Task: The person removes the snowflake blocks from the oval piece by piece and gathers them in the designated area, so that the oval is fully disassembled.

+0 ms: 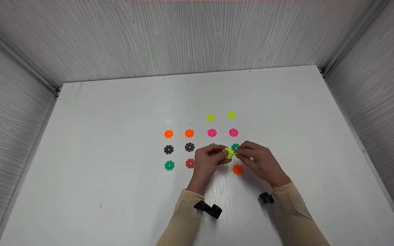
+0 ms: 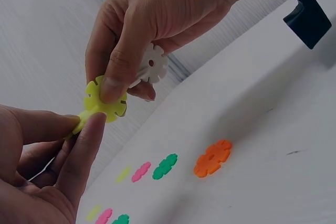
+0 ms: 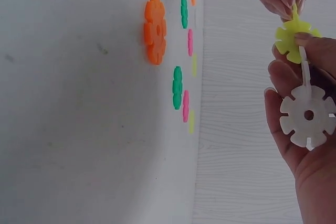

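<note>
Between thumb and fingers my left hand [image 1: 208, 158] pinches a notched yellow plastic disc [image 1: 229, 153]. My right hand [image 1: 259, 160] pinches a second yellow disc [image 3: 286, 39], set crosswise against the first; their edges meet between the fingertips. A notched white disc with a centre hole [image 3: 308, 116] lies by my right palm. From it a narrow white piece [image 3: 306, 72], seen edge-on, reaches up to the yellow disc. In the left wrist view the white disc [image 2: 153, 62] shows partly behind my right thumb. Both hands are over the near right part of the disc rows.
Notched discs lie in rows on the white table [image 1: 108, 136]: white [image 1: 169, 122], yellow [image 1: 210, 117], orange [image 1: 168, 134], pink [image 1: 212, 133], black [image 1: 169, 149], green [image 1: 169, 165] and red [image 1: 189, 163]. An orange disc [image 1: 237, 169] lies below the hands. Grey panels [image 1: 183, 37] enclose the table.
</note>
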{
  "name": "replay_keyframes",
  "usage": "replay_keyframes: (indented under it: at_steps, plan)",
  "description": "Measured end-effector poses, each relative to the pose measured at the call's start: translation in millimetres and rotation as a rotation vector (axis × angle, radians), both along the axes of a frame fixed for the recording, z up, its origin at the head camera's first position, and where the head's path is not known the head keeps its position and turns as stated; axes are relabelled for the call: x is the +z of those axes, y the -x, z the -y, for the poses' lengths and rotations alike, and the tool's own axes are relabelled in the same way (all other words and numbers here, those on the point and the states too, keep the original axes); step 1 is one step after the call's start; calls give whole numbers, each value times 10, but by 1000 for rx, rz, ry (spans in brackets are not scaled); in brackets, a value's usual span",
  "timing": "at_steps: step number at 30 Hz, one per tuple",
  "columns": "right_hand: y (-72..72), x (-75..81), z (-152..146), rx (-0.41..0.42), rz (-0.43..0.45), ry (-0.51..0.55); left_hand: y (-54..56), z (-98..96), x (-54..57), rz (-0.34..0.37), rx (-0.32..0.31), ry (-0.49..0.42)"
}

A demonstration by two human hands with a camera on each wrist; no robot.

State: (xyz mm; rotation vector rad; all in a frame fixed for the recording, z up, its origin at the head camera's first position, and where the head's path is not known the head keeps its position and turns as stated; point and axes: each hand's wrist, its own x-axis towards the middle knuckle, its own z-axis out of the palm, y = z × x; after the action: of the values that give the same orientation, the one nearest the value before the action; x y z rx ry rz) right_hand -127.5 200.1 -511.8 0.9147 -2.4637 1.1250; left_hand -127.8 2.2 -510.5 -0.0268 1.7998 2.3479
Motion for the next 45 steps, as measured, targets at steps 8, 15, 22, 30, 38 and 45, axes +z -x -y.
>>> replay_keyframes:
  at_steps: [8, 15, 22, 30, 38, 45]
  plan:
    - [11, 36, 0, -30, -30, 50, -48, -83, -10, -89, 213, -49]
    - [-18, -53, -161, -121, 44, 54, 219, 235, 73, -26, 339, -16]
    - [-26, -71, -179, -141, 70, 54, 679, 619, 189, 36, 469, 174]
    - [-66, -70, -184, -178, 124, 22, 1217, 1129, 308, 141, 473, 205]
    - [-113, -105, -139, -153, 140, 28, 1431, 1512, 217, 264, 469, 256]
    - [-118, -118, -116, -150, 154, 34, 1555, 1633, 139, 277, 464, 309]
